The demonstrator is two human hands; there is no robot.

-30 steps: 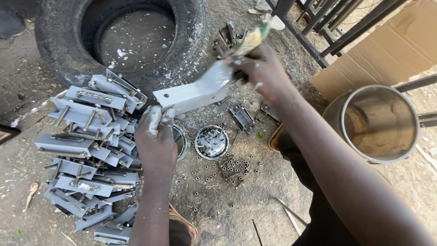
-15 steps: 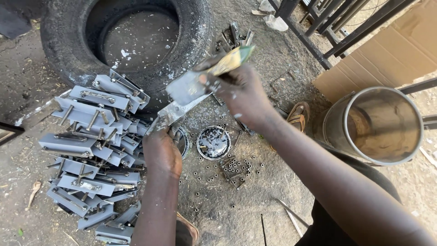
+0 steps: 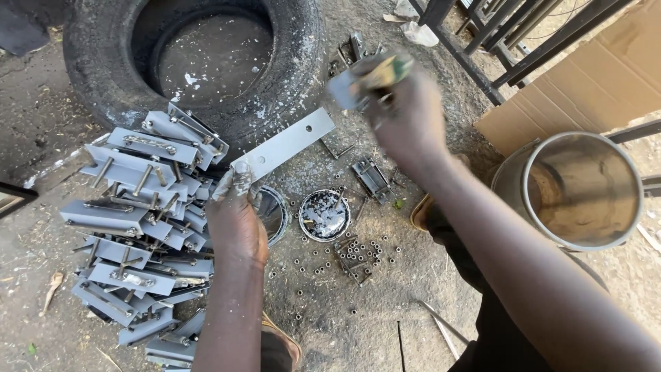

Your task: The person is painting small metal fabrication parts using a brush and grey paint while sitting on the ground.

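Observation:
My left hand (image 3: 235,217) grips the lower end of a flat grey metal bracket (image 3: 286,145) with a hole near its upper end; the bracket tilts up to the right. Above and to the right of it, my right hand (image 3: 403,117) is closed on a paintbrush (image 3: 365,79) with a grey-coated head, blurred by motion and a little clear of the bracket's top end. Below the hands, a small round tin of grey paint (image 3: 323,215) sits on the ground, with a round lid (image 3: 274,213) partly hidden behind my left wrist.
A heap of grey-painted brackets with bolts (image 3: 141,227) lies left. An old tyre (image 3: 200,58) lies behind. Loose nuts and bolts (image 3: 351,253) litter the dirt. At the right stand a metal bucket (image 3: 575,189), a cardboard sheet (image 3: 592,76) and a dark metal frame (image 3: 482,52).
The brush was on the bracket's upper end; now it has lifted up and to the right, off it. The bracket has turned flatter to the camera, still in my left hand.

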